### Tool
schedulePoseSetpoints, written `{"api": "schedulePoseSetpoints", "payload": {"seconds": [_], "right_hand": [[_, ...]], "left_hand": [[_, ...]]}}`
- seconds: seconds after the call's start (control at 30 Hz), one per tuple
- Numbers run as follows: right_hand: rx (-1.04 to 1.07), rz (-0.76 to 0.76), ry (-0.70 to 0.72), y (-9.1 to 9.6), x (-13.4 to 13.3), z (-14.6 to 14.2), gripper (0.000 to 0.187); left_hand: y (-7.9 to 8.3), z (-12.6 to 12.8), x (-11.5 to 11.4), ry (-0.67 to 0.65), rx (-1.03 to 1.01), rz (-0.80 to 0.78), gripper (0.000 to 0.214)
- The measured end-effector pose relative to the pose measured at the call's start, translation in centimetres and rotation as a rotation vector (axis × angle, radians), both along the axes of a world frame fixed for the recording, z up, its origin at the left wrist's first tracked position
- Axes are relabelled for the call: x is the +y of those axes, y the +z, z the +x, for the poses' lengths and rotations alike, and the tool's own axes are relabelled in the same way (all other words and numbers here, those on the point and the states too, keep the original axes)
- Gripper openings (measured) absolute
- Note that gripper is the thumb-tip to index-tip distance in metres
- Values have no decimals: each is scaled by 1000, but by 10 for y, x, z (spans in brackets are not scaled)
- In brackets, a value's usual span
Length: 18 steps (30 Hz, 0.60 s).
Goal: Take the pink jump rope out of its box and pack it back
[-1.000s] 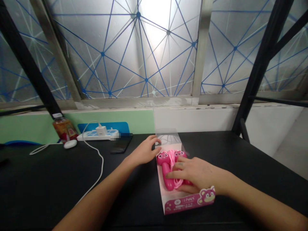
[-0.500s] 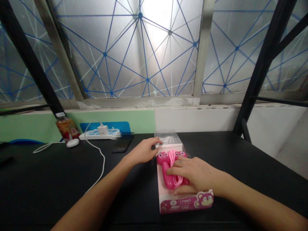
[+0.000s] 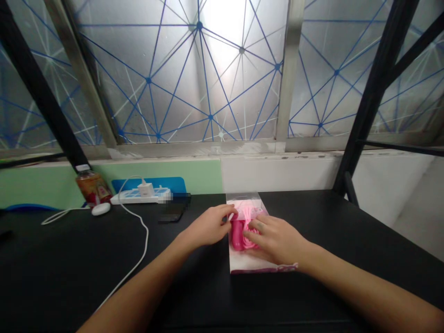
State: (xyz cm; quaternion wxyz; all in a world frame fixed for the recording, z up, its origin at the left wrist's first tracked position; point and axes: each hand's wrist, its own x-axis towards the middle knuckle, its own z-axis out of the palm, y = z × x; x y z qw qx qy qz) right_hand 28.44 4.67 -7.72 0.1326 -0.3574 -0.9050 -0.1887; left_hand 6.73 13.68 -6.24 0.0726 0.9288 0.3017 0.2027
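Note:
A pink skipping rope (image 3: 238,233) with bear-shaped handles lies on its pink card tray (image 3: 247,264), partly inside a clear plastic box (image 3: 244,201) on the black table (image 3: 69,259). My right hand (image 3: 272,238) rests flat on the rope and tray, fingers stretched toward the box. My left hand (image 3: 210,225) is at the box's left edge, its fingers pinched on the plastic there.
At the back left stand a drink bottle (image 3: 90,186), a white power strip (image 3: 140,195) with a charger and white cable (image 3: 140,249), a white case (image 3: 101,209) and a dark phone (image 3: 172,212). A black frame post (image 3: 364,115) rises at the right.
The pink tray with the rope has slid away from me into the clear box. My right hand moved forward with it; my left hand closed on the box's edge.

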Motion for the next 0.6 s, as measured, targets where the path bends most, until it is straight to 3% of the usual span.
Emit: {"api": "schedulePoseSetpoints", "payload": {"seconds": [0.1,0.2,0.4,0.6], "right_hand": [[16,-168,246,1,-13,-1,40],[41,-323,353,1,-20,-3,48],[46,-403,237,6,-22,-9,53],[55,-398,62,13,-18,-7,36]], "left_hand": [[2,1,1,-12,0,-7,38],[5,2,2,-7,2,-16,41],[9,-1,-1,6,1,-24,40],[14,0,-6,11,30,-6,32]]}}
